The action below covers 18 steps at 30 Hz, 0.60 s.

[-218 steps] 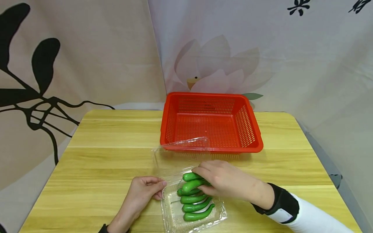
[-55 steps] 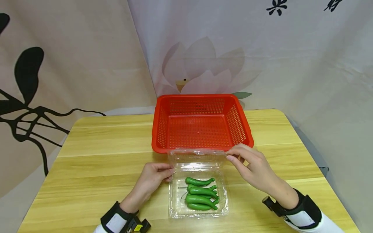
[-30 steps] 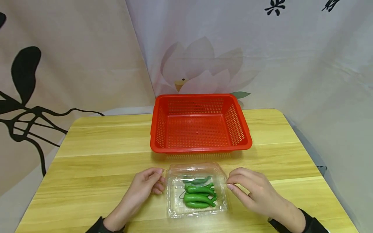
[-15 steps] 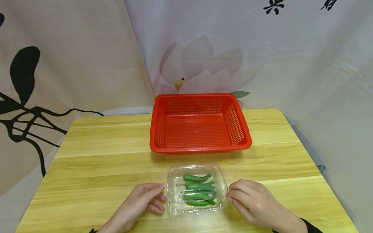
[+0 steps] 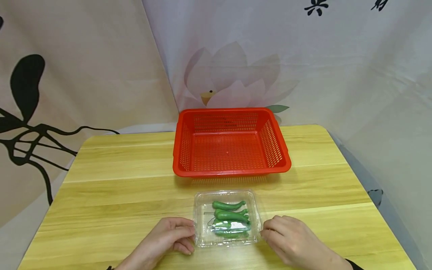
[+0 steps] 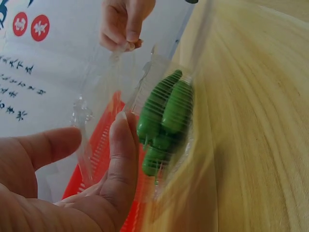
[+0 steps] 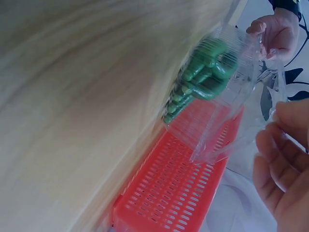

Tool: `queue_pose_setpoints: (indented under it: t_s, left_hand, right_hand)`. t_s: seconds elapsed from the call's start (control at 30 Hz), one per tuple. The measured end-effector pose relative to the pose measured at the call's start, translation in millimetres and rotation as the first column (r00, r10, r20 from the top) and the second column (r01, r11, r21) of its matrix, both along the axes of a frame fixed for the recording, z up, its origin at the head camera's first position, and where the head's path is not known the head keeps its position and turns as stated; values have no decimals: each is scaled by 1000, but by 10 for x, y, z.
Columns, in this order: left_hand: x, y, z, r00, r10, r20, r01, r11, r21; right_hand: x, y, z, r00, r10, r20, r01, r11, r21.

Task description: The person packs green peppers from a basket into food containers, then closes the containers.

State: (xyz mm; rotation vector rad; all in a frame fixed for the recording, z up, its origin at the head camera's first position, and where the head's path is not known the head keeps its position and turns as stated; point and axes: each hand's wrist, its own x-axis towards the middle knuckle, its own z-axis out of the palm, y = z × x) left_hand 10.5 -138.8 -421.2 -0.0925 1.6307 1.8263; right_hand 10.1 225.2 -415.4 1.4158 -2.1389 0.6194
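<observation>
On the table a clear plastic clamshell box [image 5: 204,234] holds several green chili peppers [image 5: 231,216], lying crosswise. The lid is folded over them, its front edge slightly raised above the base. With thumb and forefinger my right hand [image 5: 291,240] pinches the lid's right edge near the front; the right wrist view shows this lid [image 7: 219,140] standing off the base. My left hand [image 5: 170,235] rests at the box's left side. In the left wrist view its thumb [image 6: 63,145] is apart from the fingers, whose tips touch the box edge.
A red plastic basket [image 5: 233,173] with perforated walls stands behind the box, near the table's back edge. The wooden table [image 5: 128,195] reaches out on both sides. A printed cloth backdrop [image 5: 128,67] hangs behind.
My right hand let go of the peppers earlier, then took the lid's edge and swung it from behind forward over the box. Both hands have come nearer the front; the left still sits beside the box.
</observation>
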Motion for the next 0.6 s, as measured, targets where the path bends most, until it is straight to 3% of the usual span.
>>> queue_pose_setpoints:
  t_s: [0.37,0.53,0.6]
  left_hand:
    - [4,25,-98,1000,11,3,-11,1000,1]
    - [4,29,-127,1000,9,11,-9,1000,13]
    - [1,31,-132,1000,8,9,-8,1000,16]
  right_hand:
    - [38,42,-107,1000,-25,18,24,998,64]
    - [66,52,-146,995,-52,90,45,995,86]
    - [91,51,-141,983,-73,169,63,996,61]
